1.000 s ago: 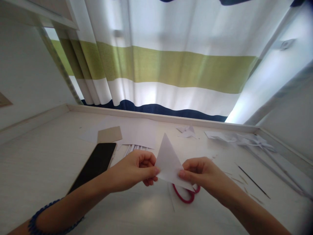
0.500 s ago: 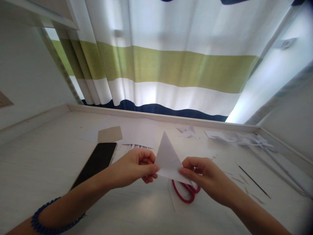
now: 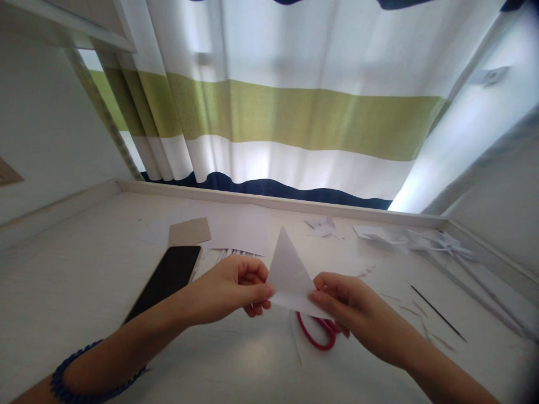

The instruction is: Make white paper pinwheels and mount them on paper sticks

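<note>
A white paper triangle [image 3: 290, 275] is held up between my hands with one point upward. My left hand [image 3: 242, 283] pinches its lower left corner between thumb and fingers. At the right side, the thumb and fingers of my right hand [image 3: 341, 297] are closed on the paper. Red-handled scissors [image 3: 318, 336] lie on the table beneath, partly covered by the paper and my right hand; their blades are hidden. A thin white strip [image 3: 295, 339] is beside them.
A dark phone [image 3: 168, 278] lies left, by a brown card [image 3: 189, 230] and white sheets [image 3: 244, 221]. A folded paper piece [image 3: 323, 226] is at the back. Paper pinwheels on sticks [image 3: 438, 245], a thin black stick [image 3: 438, 311] and several small wooden bits [image 3: 425, 331] lie right.
My right hand has shifted very slightly, its fingers now reaching lower behind the paper and covering more of the scissors' handle. The left hand and the paper are nearly still.
</note>
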`<state>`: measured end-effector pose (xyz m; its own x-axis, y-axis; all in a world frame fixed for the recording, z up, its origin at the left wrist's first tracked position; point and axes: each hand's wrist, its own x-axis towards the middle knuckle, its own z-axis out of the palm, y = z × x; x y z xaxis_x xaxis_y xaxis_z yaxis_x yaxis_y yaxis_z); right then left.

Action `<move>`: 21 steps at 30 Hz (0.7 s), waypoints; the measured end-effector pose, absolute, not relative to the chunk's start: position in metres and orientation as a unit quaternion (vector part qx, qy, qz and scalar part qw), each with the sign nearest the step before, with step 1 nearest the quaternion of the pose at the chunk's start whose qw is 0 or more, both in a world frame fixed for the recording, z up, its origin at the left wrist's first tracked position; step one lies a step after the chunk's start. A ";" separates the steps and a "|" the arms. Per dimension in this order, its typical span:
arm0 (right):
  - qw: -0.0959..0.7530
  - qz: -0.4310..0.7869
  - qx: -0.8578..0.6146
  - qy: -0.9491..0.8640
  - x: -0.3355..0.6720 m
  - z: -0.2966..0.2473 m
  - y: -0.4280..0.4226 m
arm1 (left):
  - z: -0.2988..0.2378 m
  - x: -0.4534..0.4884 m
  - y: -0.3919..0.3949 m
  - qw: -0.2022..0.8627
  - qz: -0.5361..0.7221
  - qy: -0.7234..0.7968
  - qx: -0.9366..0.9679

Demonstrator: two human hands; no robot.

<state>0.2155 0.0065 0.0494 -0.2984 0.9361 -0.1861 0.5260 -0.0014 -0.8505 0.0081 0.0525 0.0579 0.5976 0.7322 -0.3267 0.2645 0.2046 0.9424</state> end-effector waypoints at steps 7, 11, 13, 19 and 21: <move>0.248 0.490 -0.535 -0.642 0.215 0.055 0.006 | 0.062 0.007 0.051 0.656 0.181 0.417 0.602; 0.266 0.495 -0.530 -0.635 0.218 0.055 0.006 | 0.062 0.007 0.051 0.661 0.186 0.412 0.599; 0.272 0.498 -0.530 -0.630 0.219 0.055 0.006 | 0.063 0.007 0.051 0.664 0.185 0.409 0.598; 0.293 0.502 -0.511 -0.633 0.219 0.058 0.005 | 0.065 0.003 0.054 0.664 0.212 0.409 0.589; 0.293 0.496 -0.510 -0.639 0.219 0.059 0.005 | 0.066 0.003 0.054 0.657 0.219 0.410 0.594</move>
<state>0.2191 0.0045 0.0590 -0.3078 0.9422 -0.1324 0.3618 -0.0128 -0.9322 0.0027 0.0541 0.0658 0.5675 0.7747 -0.2789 0.1995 0.1992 0.9594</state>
